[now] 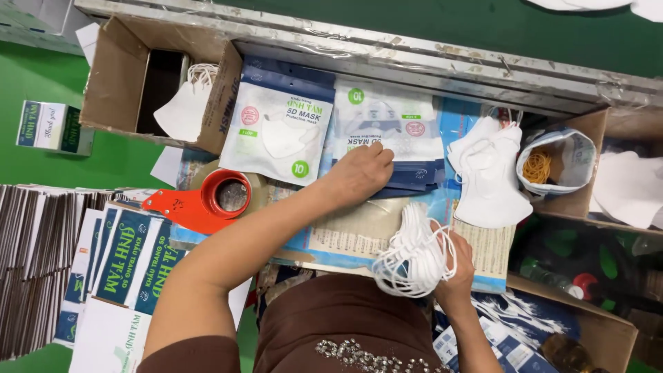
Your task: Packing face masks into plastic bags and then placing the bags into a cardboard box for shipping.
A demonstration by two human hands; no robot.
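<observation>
The right hand (452, 273) is clenched round a thick bundle of white face masks (413, 254), their ear loops spilling over the fingers, held above the near edge of the worktable (359, 238). The left hand (360, 173) reaches to the middle of the table, its fingers pressed down on a stack of dark blue mask pouches (407, 176), seemingly picking one off the top; whether it has a full grip I cannot tell. Just beyond lie filled pouches (280, 131) towards the far edge, so some packs look finished, while the bundle in hand is not yet bagged. To the right of the empty pouches sits a loose pile of white masks (487, 173), and past it a bag of rubber bands (549, 166) in a cardboard box. To the left rests a red tape dispenser (204, 200), with flat printed cartons (128, 259) stacked at the near left corner.
</observation>
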